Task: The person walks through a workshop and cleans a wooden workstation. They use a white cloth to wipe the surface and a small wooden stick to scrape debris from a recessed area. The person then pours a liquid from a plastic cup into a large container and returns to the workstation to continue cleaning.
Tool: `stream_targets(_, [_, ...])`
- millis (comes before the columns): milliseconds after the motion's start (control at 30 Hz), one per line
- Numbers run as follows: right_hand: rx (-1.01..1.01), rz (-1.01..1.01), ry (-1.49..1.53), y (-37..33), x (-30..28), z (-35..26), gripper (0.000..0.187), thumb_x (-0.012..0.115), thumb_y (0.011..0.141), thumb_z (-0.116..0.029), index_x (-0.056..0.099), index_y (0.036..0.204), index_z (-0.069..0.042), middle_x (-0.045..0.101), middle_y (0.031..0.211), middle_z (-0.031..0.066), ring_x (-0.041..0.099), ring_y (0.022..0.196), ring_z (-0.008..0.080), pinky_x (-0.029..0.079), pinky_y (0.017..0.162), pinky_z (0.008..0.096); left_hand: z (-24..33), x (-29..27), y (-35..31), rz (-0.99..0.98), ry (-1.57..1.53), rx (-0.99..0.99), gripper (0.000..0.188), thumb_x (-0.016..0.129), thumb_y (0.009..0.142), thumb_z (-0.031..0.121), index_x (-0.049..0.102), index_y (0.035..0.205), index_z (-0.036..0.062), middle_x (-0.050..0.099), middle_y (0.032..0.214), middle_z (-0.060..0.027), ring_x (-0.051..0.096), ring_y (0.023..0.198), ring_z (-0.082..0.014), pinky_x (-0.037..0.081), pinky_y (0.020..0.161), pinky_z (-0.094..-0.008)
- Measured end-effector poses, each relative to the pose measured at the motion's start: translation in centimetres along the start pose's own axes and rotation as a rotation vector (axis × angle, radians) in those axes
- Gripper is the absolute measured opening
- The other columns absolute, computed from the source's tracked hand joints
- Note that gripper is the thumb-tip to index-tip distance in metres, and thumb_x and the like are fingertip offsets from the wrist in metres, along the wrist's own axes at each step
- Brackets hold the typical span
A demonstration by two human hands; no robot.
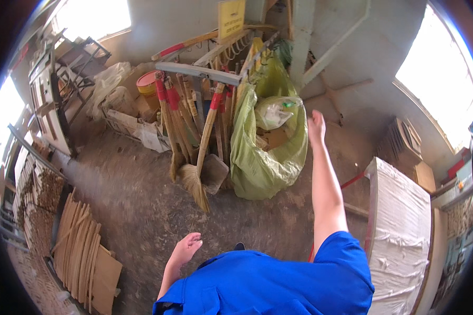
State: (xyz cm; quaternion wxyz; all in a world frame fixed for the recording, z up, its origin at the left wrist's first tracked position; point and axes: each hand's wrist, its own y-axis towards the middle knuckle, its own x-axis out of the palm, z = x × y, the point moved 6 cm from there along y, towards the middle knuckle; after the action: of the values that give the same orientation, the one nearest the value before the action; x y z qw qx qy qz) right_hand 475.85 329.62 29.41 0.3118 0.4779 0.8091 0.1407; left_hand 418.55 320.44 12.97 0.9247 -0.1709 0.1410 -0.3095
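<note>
Head view: right hand (pixel 316 126) reaching out, empty and loosely curled, beside green bag (pixel 268 157); left hand (pixel 186 248) hanging open, empty; brooms (pixel 194 136) leaning racked for storage.

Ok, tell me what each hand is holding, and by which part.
Nothing is held. The right hand is raised, empty, beside the green bag. The left hand hangs open and empty above the floor.

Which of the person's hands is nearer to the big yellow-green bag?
Right. The right hand reaches out just beside the yellow-green bag, at its right edge; the left hand hangs low, well below it.
</note>
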Motion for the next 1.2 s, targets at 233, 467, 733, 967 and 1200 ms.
stream_targets(233, [0.934,-0.018,1.516,-13.7,11.5,3.2,0.047,0.044,0.09,-0.032,0.033,0.124,-0.001,0.041,0.123,0.0208,0.045,0.113,0.0342,0.037,0.097,0.0443,-1.5,-4.6,-2.9,0.197,0.247,-0.118,0.042,0.059,0.08,0.024,0.051,0.117,0.0049,0.057,0.112,-0.0144,0.057,0.098,-0.0206,0.045,0.082,-0.0329])
stream_targets(467, [0.818,0.017,1.853,-16.9,12.8,-2.1,0.048,0.041,0.091,-0.039,0.033,0.118,0.0,0.032,0.127,0.0268,0.042,0.114,0.0413,0.039,0.095,0.0506,-5.3,-6.6,-8.0,0.24,0.066,-0.14,0.037,0.058,0.083,0.019,0.051,0.115,0.002,0.059,0.108,-0.013,0.056,0.092,-0.0147,0.046,0.079,-0.0274])
stream_targets(733, [0.406,0.076,1.13,-15.8,13.5,-6.4,0.035,0.05,0.086,-0.028,0.047,0.112,-0.003,0.055,0.061,0.0089,0.061,0.081,0.0295,0.047,0.078,0.0415,-9.0,-10.3,-13.6,0.337,0.193,-0.189,0.039,0.061,0.08,0.023,0.053,0.113,0.0034,0.06,0.105,-0.0145,0.058,0.095,-0.0232,0.046,0.081,-0.0325])
stream_targets(967, [0.099,-0.147,0.642,-9.5,22.4,-6.6,0.012,0.058,0.082,-0.014,0.061,0.083,-0.002,0.063,0.077,0.005,0.055,0.066,0.0099,0.043,0.067,0.023,-7.9,-10.3,-15.2,0.538,0.078,-0.206,0.039,0.062,0.08,0.024,0.054,0.111,0.0031,0.06,0.105,-0.0153,0.058,0.098,-0.023,0.046,0.082,-0.0326])
stream_targets(1200, [0.188,-0.383,0.6,-20.0,30.4,-7.6,0.02,0.054,0.082,-0.021,0.059,0.073,-0.004,0.057,0.056,0.0031,0.053,0.054,0.0084,0.038,0.053,0.0234,-9.1,-6.1,-13.3,0.592,0.017,-0.331,0.039,0.06,0.081,0.026,0.054,0.112,0.0036,0.061,0.105,-0.0141,0.059,0.096,-0.0238,0.046,0.083,-0.0332])
